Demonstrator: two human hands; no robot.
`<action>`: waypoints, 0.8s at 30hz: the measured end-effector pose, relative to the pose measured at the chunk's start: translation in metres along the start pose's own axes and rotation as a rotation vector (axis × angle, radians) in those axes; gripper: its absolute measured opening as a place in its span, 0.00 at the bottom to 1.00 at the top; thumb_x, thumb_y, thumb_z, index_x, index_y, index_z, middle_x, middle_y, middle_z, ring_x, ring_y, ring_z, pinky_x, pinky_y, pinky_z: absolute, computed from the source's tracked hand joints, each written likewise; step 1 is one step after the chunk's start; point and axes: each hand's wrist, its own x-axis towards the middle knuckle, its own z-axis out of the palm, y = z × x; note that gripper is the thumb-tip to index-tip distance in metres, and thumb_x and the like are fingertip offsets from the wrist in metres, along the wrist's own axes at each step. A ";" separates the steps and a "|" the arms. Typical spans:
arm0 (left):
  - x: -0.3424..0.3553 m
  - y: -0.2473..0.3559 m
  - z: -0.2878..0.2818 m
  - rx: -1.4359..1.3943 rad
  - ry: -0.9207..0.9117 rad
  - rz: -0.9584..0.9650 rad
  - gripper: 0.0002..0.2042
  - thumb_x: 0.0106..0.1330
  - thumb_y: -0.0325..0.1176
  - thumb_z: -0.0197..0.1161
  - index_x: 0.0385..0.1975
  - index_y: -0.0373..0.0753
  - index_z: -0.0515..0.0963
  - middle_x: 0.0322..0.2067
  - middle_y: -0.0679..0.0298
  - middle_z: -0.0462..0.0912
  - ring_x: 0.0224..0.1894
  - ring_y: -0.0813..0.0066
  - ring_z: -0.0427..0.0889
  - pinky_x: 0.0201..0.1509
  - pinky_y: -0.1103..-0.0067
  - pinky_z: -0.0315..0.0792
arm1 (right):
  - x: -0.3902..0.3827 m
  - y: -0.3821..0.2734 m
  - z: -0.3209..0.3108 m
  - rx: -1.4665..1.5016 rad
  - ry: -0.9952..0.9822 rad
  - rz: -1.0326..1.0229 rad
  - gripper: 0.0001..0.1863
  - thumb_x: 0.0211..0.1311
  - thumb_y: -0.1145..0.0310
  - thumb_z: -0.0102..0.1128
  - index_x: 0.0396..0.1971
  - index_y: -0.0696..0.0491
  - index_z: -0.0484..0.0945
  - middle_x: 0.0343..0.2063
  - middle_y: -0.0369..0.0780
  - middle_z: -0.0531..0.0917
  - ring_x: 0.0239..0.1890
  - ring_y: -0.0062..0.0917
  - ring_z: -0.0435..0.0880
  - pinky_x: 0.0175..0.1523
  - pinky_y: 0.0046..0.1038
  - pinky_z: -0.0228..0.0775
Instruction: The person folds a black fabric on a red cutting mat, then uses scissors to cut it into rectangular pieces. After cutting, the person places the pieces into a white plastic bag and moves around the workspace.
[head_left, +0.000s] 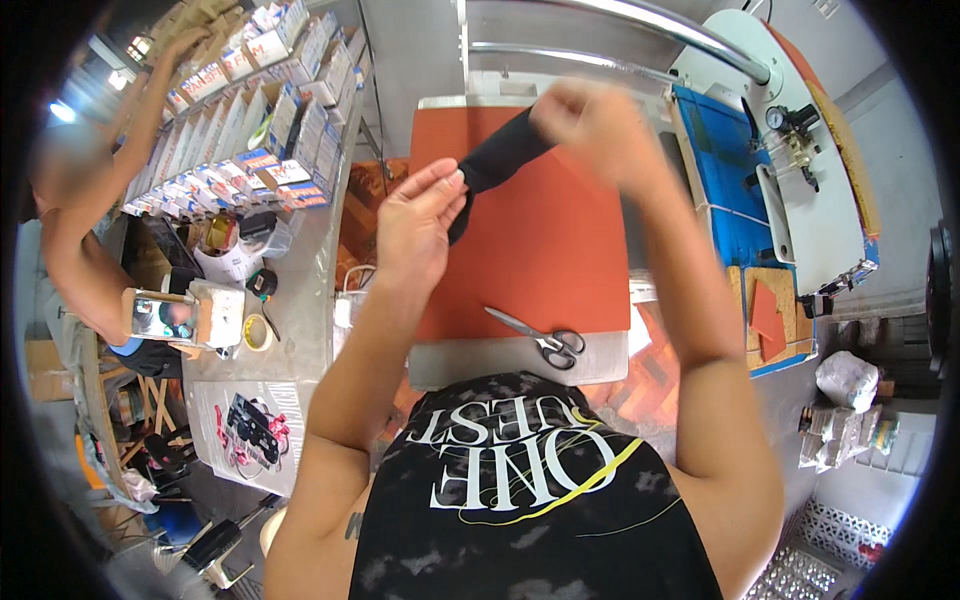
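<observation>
In the head view, the left hand [418, 225], upper centre of the frame, pinches a long black fabric strip [503, 155] between thumb and fingers. The right hand [590, 125], blurred but closed, grips it farther up and right. The strip stretches above a flat, rectangular orange-red pad [545, 245]; black-handled metal scissors [560, 349] lie across the pad's lower edge, centre frame.
</observation>
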 end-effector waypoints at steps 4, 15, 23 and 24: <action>-0.028 -0.043 -0.015 -0.015 0.184 -0.154 0.10 0.66 0.23 0.68 0.46 0.33 0.82 0.41 0.62 0.86 0.43 0.78 0.84 0.49 0.83 0.75 | -0.101 -0.033 0.093 0.025 0.030 0.113 0.21 0.51 0.69 0.72 0.47 0.56 0.81 0.47 0.46 0.82 0.49 0.42 0.82 0.53 0.38 0.76; -0.043 -0.058 -0.003 0.797 -0.217 0.320 0.19 0.55 0.19 0.64 0.49 0.35 0.85 0.41 0.60 0.86 0.46 0.66 0.83 0.58 0.76 0.73 | -0.126 -0.026 0.091 -0.167 0.208 -0.029 0.11 0.55 0.77 0.67 0.39 0.55 0.85 0.30 0.38 0.86 0.36 0.34 0.83 0.46 0.35 0.73; -0.010 0.004 0.017 1.424 -0.235 1.012 0.19 0.43 0.14 0.63 0.37 0.38 0.84 0.39 0.58 0.83 0.49 0.56 0.81 0.55 0.67 0.73 | -0.108 -0.058 -0.019 -0.019 0.033 0.120 0.06 0.59 0.80 0.67 0.37 0.59 0.84 0.30 0.42 0.86 0.32 0.28 0.84 0.38 0.27 0.73; -0.008 0.019 0.017 1.406 -0.248 0.957 0.20 0.45 0.13 0.62 0.39 0.37 0.85 0.40 0.57 0.84 0.47 0.57 0.83 0.53 0.68 0.75 | -0.104 -0.056 -0.036 -0.021 0.028 0.139 0.06 0.60 0.79 0.67 0.37 0.59 0.84 0.30 0.41 0.86 0.32 0.25 0.83 0.38 0.25 0.72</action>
